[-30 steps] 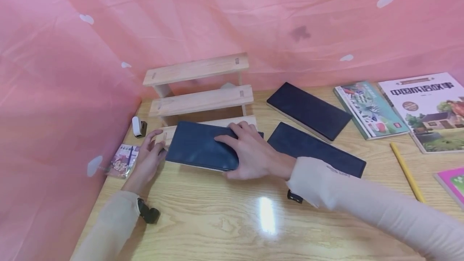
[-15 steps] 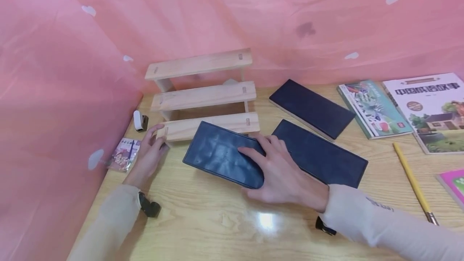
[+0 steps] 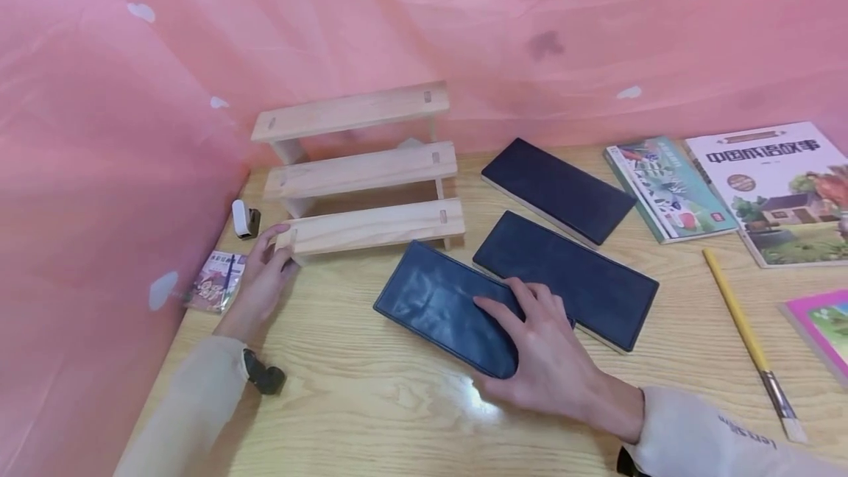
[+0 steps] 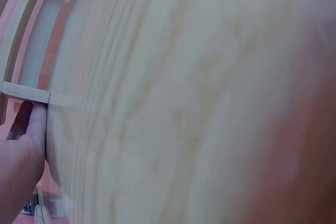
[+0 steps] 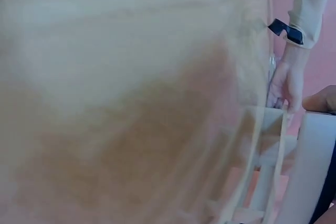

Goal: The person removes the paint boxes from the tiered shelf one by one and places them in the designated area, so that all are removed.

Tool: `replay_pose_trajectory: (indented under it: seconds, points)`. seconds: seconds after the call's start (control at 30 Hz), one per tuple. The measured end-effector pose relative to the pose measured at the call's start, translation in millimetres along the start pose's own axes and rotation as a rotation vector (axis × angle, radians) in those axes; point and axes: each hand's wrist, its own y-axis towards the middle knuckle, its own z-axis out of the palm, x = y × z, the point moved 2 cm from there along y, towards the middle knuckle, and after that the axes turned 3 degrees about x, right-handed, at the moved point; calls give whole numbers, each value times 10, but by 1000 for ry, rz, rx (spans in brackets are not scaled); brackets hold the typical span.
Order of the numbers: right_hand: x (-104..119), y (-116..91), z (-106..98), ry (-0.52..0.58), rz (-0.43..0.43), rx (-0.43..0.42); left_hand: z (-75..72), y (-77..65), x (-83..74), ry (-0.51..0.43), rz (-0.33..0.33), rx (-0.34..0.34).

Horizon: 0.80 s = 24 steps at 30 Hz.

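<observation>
My left hand point(image 3: 260, 282) holds the left end of the lowest board of a wooden three-step rack point(image 3: 371, 228), thumb in front and a finger at the far side. In the left wrist view, the fingers point(image 4: 35, 124) touch the end of that board. My right hand point(image 3: 550, 348) grips a notebook point(image 3: 444, 308) with a dark blue cover, tilted above the table in front of the rack. In the right wrist view the notebook's pale page edge point(image 5: 310, 161) shows beneath the thumb point(image 5: 321, 99). Two similar dark notebooks, a front one point(image 3: 570, 278) and a back one point(image 3: 556, 190), lie to the right.
A green book point(image 3: 672, 190), a white picture book point(image 3: 782, 197) and a pink-edged book point(image 3: 821, 330) lie at right, near a yellow-handled brush point(image 3: 738, 308). Left of the rack are a small stapler point(image 3: 245, 219) and a plastic-wrapped packet point(image 3: 215, 282). Pink cloth point(image 3: 371, 28) hangs behind.
My right hand has carried the notebook rightward and toward me, away from the rack's lowest board, which now shows fully. My left hand stays at the rack's left end.
</observation>
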Motion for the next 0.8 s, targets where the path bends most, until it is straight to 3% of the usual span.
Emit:
replay_pose_trajectory:
  seconds: [0.37,0.63,0.8]
  points:
    - [-10,-123,150,-3,43,31,-54,-19,-23,-5,32,26]
    - [-56,-101,254,-17,44,36,-26,-31,-26,5,-9,32]
    - [-84,-110,277,-24,66,50,4,-21,-16,14,-1,37]
